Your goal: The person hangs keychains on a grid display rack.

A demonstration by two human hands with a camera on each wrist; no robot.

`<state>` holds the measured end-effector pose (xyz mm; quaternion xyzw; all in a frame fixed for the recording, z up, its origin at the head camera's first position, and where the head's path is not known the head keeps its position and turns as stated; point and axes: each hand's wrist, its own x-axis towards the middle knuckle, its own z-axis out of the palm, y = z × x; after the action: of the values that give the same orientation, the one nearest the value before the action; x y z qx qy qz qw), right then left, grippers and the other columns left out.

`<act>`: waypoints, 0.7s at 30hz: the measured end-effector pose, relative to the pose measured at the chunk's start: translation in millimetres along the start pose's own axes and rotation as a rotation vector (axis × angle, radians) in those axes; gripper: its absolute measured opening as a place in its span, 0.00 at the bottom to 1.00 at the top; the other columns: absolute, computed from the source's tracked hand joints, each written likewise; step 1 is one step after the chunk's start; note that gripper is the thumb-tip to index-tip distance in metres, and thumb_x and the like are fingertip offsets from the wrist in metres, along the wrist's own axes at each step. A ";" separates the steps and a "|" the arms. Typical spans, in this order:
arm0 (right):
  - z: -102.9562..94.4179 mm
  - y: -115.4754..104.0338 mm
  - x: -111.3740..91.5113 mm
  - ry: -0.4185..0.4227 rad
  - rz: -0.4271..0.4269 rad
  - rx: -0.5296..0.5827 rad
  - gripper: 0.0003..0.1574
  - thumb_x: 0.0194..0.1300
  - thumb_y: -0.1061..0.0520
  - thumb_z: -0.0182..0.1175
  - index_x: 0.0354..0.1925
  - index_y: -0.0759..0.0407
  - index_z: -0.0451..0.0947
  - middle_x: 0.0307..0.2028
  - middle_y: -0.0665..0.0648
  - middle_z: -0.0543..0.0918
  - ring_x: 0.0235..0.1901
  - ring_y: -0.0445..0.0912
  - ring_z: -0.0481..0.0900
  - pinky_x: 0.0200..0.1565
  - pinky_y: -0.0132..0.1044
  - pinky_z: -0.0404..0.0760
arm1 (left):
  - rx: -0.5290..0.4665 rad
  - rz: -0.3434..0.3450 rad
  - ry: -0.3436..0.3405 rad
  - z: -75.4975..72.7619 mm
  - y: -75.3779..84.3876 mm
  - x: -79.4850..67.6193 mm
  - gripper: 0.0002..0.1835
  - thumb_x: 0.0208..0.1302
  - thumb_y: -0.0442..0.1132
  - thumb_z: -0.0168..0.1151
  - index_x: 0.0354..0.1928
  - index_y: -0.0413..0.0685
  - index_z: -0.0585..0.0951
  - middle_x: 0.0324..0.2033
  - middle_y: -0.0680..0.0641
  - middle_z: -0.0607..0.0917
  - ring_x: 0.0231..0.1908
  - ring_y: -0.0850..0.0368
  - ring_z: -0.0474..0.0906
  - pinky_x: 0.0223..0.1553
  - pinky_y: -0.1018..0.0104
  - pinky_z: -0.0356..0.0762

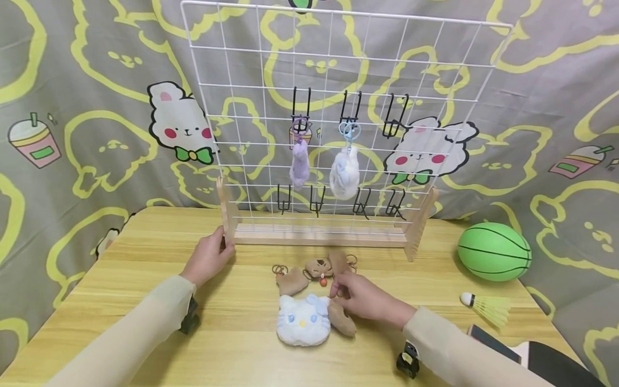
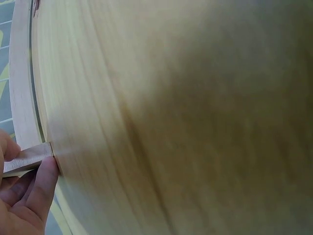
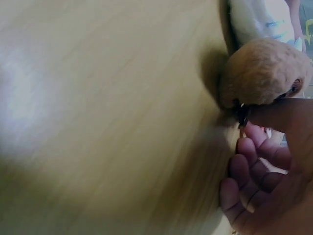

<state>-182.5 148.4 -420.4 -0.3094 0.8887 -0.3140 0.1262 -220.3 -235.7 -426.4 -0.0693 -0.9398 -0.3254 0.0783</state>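
Observation:
My left hand (image 1: 208,258) grips the left wooden foot (image 2: 34,157) of a white wire grid rack, thumb on one side and fingers on the other. With thumb and fingertips, my right hand (image 1: 369,298) pinches the dark clasp end (image 3: 242,115) of a brown plush keychain (image 1: 342,320) lying on the table. Beside it lies a white cat-face plush (image 1: 303,322) with a blue bow. Just behind are more brown plush keychains, one with a face (image 1: 317,267) and one at the left (image 1: 292,280). A purple plush keychain (image 1: 300,164) and a white-and-blue one (image 1: 345,173) hang from the rack's upper hooks.
Several black hooks, such as the upper right one (image 1: 394,118), hang bare on the grid. At the right of the table are a green ball (image 1: 494,251), a yellow shuttlecock (image 1: 488,307) and a black paddle (image 1: 556,363). A patterned curtain (image 1: 111,70) stands behind.

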 end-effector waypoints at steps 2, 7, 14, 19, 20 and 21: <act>0.1 -4.4 2.6 -0.020 0.042 0.002 0.06 0.62 0.69 0.64 0.36 0.60 0.81 0.29 0.50 0.80 0.31 0.38 0.73 0.37 0.30 0.77 | 0.004 0.004 0.001 -0.5 -0.6 -0.1 0.20 0.74 0.33 0.54 0.63 0.27 0.72 0.49 0.26 0.86 0.46 0.38 0.87 0.40 0.54 0.84; -0.8 -12.1 8.3 -0.086 0.084 -0.009 0.07 0.63 0.70 0.61 0.33 0.59 0.81 0.26 0.50 0.80 0.28 0.39 0.75 0.33 0.31 0.76 | 0.011 0.002 0.000 -1.7 -2.6 -1.8 0.20 0.74 0.32 0.54 0.63 0.26 0.71 0.48 0.25 0.86 0.43 0.40 0.87 0.36 0.57 0.82; -8.8 -4.9 -1.4 -0.072 0.056 0.030 0.03 0.74 0.62 0.60 0.38 0.59 0.79 0.31 0.50 0.81 0.31 0.37 0.74 0.37 0.30 0.77 | 0.008 0.022 0.002 2.2 -0.5 2.5 0.21 0.74 0.34 0.53 0.63 0.27 0.71 0.50 0.25 0.86 0.46 0.38 0.88 0.38 0.56 0.85; -11.8 5.4 -7.0 -0.025 0.005 0.096 0.03 0.74 0.60 0.60 0.42 0.60 0.79 0.33 0.51 0.84 0.33 0.35 0.77 0.40 0.29 0.81 | 0.010 0.011 0.005 1.5 -0.9 1.9 0.21 0.74 0.33 0.53 0.62 0.27 0.72 0.49 0.25 0.86 0.44 0.39 0.87 0.37 0.58 0.83; -12.0 7.4 -8.0 -0.016 -0.010 0.105 0.04 0.74 0.60 0.61 0.43 0.61 0.80 0.34 0.52 0.85 0.34 0.35 0.78 0.41 0.29 0.82 | 0.010 0.013 0.006 1.1 -0.4 1.5 0.20 0.74 0.33 0.53 0.62 0.27 0.72 0.49 0.25 0.86 0.44 0.39 0.87 0.37 0.58 0.83; -12.0 9.1 -8.8 -0.010 -0.019 0.118 0.05 0.73 0.61 0.62 0.44 0.62 0.81 0.34 0.53 0.86 0.34 0.36 0.80 0.42 0.29 0.83 | 0.009 0.016 0.006 1.2 -0.4 1.4 0.20 0.73 0.33 0.53 0.62 0.26 0.72 0.49 0.25 0.86 0.44 0.39 0.87 0.37 0.58 0.83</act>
<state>-184.9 165.3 -416.7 -0.3112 0.8651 -0.3654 0.1456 -221.9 -235.2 -427.3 -0.0754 -0.9404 -0.3208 0.0838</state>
